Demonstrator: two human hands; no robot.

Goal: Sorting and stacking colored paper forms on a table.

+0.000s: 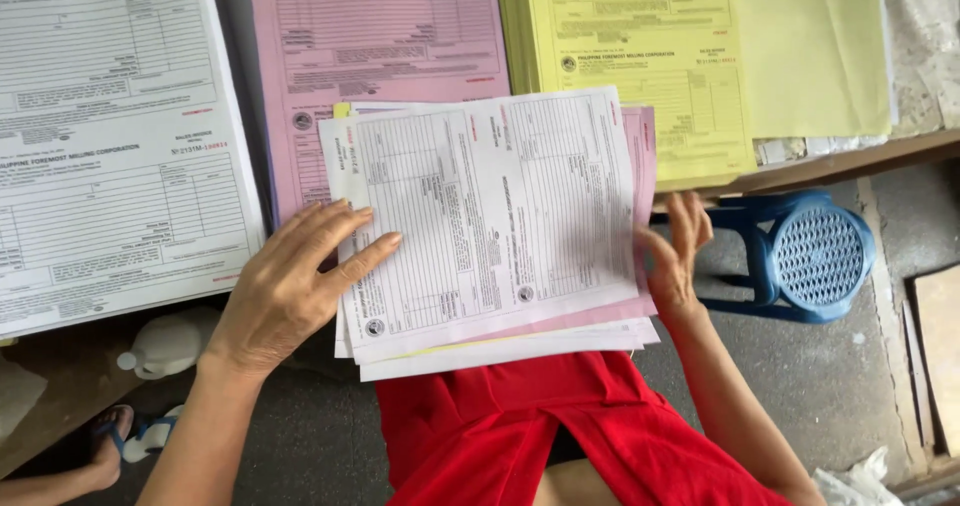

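Observation:
A loose stack of printed forms (500, 216), white on top with pink and yellow sheets under it, rests partly on the table edge and over my lap. My left hand (290, 286) lies flat on the stack's left edge, fingers spread on the top white sheet. At the stack's right edge my right hand (675, 251) has its fingers curled against the pink sheets; it looks blurred, and whether it pinches a sheet is unclear.
Three tall piles of forms sit on the table: white (110, 136) at left, pink (380, 36) in the middle, yellow (660, 66) at right. A blue plastic stool (810, 256) stands at right on the concrete floor. A white bottle (170, 346) and another person's sandalled foot (110, 446) are lower left.

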